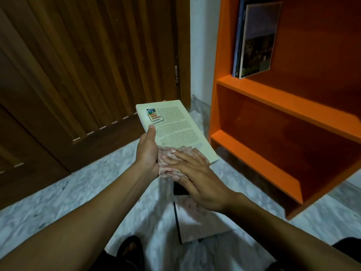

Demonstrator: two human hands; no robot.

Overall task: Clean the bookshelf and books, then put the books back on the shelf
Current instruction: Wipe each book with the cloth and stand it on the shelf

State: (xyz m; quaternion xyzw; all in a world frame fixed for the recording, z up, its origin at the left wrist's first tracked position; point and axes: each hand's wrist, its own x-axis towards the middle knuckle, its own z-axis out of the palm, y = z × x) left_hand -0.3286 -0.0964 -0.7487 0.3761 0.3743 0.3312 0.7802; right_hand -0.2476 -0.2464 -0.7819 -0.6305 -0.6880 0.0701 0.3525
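Head view, looking down. Left hand [146,151] grips the pale book [176,130] by its near-left edge, thumb on the printed back cover, held over the marble floor [58,194]. Right hand [197,173] lies flat, fingers straight, pressing a pinkish cloth [166,163] against the book's near end. Orange bookshelf [273,98] stands to my right, two books [256,38] upright on its upper shelf. Another book [203,225] on the floor below my hands.

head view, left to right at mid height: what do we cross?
Wooden door → left hand gripping the pale book → pink cloth under the right hand → orange bookshelf, with books standing on its upper shelf.
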